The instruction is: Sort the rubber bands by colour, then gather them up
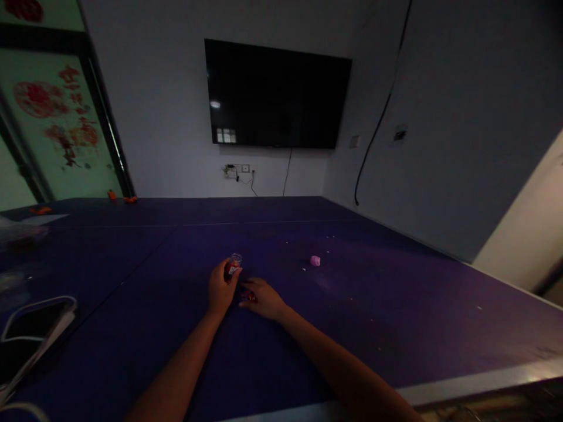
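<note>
My left hand [221,287] is closed around a small clear container [236,258] with an open-looking rim and red contents or a red label; it tilts slightly. Just to the right, my right hand [266,299] curves its thumb and fingers round a small dark, red-flecked thing [248,295] low at the tabletop. Whether that is one piece or several I cannot tell. Beyond my right hand, a crumpled pink lump [315,261] lies on the purple table [272,363], apart from both hands.
White scraps dot the tabletop near the pink lump. At the left edge lie a phone-like dark device [37,322] with a white cable [65,299] and clear plastic bags [20,234]. Orange objects [131,200] sit at the far left. A television [277,97] hangs on the wall.
</note>
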### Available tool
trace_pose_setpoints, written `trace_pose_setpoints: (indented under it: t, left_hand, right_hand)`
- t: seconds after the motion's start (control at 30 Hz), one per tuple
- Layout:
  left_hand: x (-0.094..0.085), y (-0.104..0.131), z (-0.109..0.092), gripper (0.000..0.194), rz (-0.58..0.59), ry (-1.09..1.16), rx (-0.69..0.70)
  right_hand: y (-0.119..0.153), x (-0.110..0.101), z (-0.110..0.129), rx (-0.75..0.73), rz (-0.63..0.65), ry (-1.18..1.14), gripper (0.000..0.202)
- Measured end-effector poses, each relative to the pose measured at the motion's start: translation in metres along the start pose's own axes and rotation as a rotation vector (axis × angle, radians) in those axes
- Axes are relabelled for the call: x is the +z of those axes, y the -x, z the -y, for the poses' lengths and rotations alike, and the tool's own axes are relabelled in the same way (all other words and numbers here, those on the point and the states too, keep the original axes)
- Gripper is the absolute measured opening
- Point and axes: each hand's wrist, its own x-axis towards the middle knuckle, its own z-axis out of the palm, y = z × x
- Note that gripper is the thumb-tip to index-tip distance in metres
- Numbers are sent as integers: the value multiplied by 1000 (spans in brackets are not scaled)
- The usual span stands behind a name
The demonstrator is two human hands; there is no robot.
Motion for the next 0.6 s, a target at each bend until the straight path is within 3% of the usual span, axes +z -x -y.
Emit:
trace_pose_setpoints:
  t: [0.1, 0.23, 0.47, 0.53, 0.6]
  left_hand:
    - [0, 0, -1, 38, 15, -8, 24]
    - [0, 2, -2, 38, 47, -23, 82]
    - [1, 6, -5, 36, 117, -62, 225]
    - [0, 6, -6, 36, 137, -65, 242]
    - [-1, 5, -8, 36, 148, -70, 261]
  right_hand:
    - [-5, -3, -2, -134, -5, -16, 27]
    - [-13, -6, -2, -130, 10, 50, 18]
    - [-24, -4, -1, 257, 18, 177, 21]
    - [-28, -3, -5, 334, -67, 130, 21]
    - [-32, -2, -11, 410, -258, -16, 25]
